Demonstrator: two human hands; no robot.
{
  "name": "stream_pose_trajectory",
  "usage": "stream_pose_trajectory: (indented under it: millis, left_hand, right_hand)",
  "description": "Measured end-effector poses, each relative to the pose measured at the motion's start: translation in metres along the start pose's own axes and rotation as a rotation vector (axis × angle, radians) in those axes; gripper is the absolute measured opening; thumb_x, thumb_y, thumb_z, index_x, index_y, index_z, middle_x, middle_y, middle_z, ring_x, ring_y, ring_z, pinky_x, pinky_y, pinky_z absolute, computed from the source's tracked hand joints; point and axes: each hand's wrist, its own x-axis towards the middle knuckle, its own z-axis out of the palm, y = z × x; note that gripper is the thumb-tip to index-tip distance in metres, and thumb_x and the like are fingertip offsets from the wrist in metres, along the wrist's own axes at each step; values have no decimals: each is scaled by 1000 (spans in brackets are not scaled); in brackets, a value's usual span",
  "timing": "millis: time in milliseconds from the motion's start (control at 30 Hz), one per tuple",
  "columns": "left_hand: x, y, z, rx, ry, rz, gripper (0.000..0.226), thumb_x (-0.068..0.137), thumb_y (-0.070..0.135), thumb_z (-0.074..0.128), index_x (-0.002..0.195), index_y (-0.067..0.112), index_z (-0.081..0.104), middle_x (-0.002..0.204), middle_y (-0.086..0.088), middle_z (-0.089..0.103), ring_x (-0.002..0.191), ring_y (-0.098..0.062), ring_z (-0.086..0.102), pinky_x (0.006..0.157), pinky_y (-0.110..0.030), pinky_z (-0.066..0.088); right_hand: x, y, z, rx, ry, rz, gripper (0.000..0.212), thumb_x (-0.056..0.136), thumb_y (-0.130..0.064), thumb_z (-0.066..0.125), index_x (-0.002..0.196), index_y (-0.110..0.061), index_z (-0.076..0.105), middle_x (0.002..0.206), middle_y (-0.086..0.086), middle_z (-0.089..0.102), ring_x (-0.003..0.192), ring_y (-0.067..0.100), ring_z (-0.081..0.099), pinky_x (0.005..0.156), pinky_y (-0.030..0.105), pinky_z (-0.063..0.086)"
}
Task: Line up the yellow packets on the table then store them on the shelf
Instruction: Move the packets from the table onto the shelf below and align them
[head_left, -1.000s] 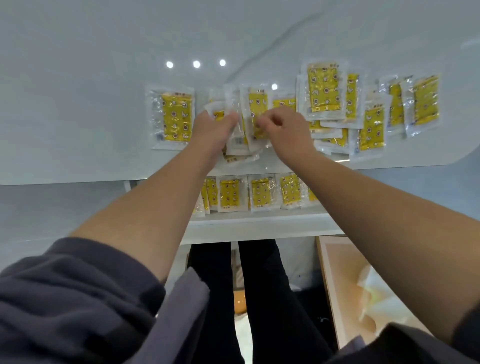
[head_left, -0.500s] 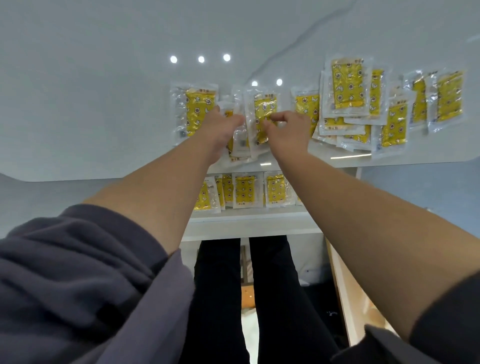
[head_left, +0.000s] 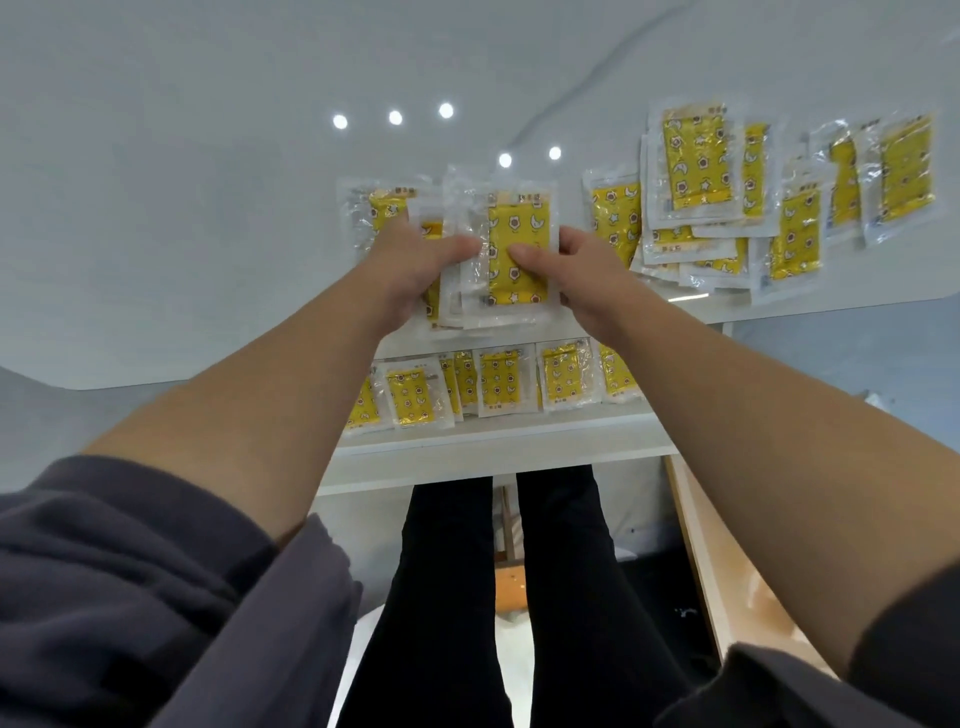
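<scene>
A small stack of yellow packets (head_left: 518, 228) in clear wrappers is held over the near edge of the white table (head_left: 208, 208). My left hand (head_left: 415, 265) grips its left side, thumb on top. My right hand (head_left: 576, 270) grips its right side, thumb pressed on the top packet. One packet (head_left: 376, 213) lies flat just behind my left hand. A loose pile of yellow packets (head_left: 727, 208) covers the table to the right. On the white shelf (head_left: 498, 441) below the tabletop stands a row of several yellow packets (head_left: 498, 382).
My legs in black trousers (head_left: 519, 597) are under the shelf. A light wooden panel (head_left: 727, 561) stands at the lower right. Ceiling lights reflect as bright dots (head_left: 395, 117) on the glossy tabletop.
Both hands have gathered the loose middle packets into one stack and drawn it toward the table's near edge. The view has shifted, so the pile sits further right.
</scene>
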Motion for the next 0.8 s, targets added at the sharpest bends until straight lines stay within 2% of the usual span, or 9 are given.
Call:
stream_pose_trajectory:
  millis: [167, 267, 367, 467, 533, 600, 667, 767, 800]
  left_hand:
    - [-16, 3, -10, -51, -54, 13, 39, 81, 16, 76, 117, 11, 64, 105, -7, 73, 95, -22, 71, 82, -43, 57]
    - [-23, 3, -15, -146, -119, -25, 28, 94, 9, 57, 121, 5, 59, 103, -7, 70, 94, -21, 69, 76, -35, 58]
    - [-31, 3, -19, -166, -195, -55, 34, 93, -3, 46, 125, 4, 55, 105, -10, 66, 96, -22, 66, 78, -32, 57]
    - [-38, -4, -14, -77, -209, -43, 36, 92, -4, 52, 127, 2, 53, 110, -12, 66, 98, -25, 66, 81, -36, 58]
    - [-43, -15, -4, -7, -184, -41, 38, 89, 0, 60, 126, 3, 54, 108, -12, 68, 96, -24, 68, 78, -38, 59]
    - [-48, -31, 12, 62, -159, -33, 36, 85, 2, 67, 119, 6, 57, 102, -9, 70, 91, -21, 69, 74, -34, 59]
    - [-50, -58, 29, 116, -119, -53, 27, 83, 3, 70, 105, 11, 59, 94, -5, 71, 85, -18, 70, 73, -31, 59]
    - [-45, -109, 57, 181, -43, -127, 34, 79, 11, 77, 109, 12, 61, 101, -8, 72, 92, -24, 70, 82, -40, 57]
    - [-41, -127, 65, 196, -3, -139, 33, 79, 14, 77, 108, 13, 62, 102, -7, 72, 92, -23, 70, 80, -38, 57]
  right_hand:
    - [-3, -3, -2, 81, -120, 54, 28, 89, -13, 66, 116, -7, 64, 108, 10, 72, 99, 23, 70, 86, 37, 58]
    - [-7, -3, -4, 101, -130, 80, 26, 91, -8, 62, 117, -4, 62, 110, 13, 71, 101, 26, 69, 87, 39, 57]
    - [-11, 0, -12, 100, -155, 98, 20, 91, -5, 61, 111, -7, 63, 105, 10, 72, 95, 23, 71, 83, 36, 59]
    - [-18, 7, -28, 98, -207, 109, 20, 91, -5, 60, 111, -7, 63, 105, 10, 72, 93, 21, 71, 78, 33, 59]
    - [-22, 16, -45, 91, -240, 124, 23, 92, -4, 59, 115, -6, 62, 110, 11, 70, 94, 22, 70, 81, 34, 59]
    - [-25, 30, -69, 65, -276, 150, 21, 92, -2, 56, 111, -8, 64, 107, 10, 72, 93, 21, 71, 83, 36, 59]
    - [-29, 50, -96, 11, -309, 194, 22, 93, -1, 54, 111, -9, 64, 102, 8, 74, 89, 21, 72, 79, 36, 60]
    - [-29, 91, -145, -44, -240, 237, 23, 92, 0, 55, 113, -8, 62, 99, 8, 74, 86, 21, 73, 71, 35, 61]
    - [-27, 107, -160, -64, -195, 245, 23, 92, 0, 56, 112, -9, 62, 100, 8, 74, 84, 21, 73, 71, 34, 61]
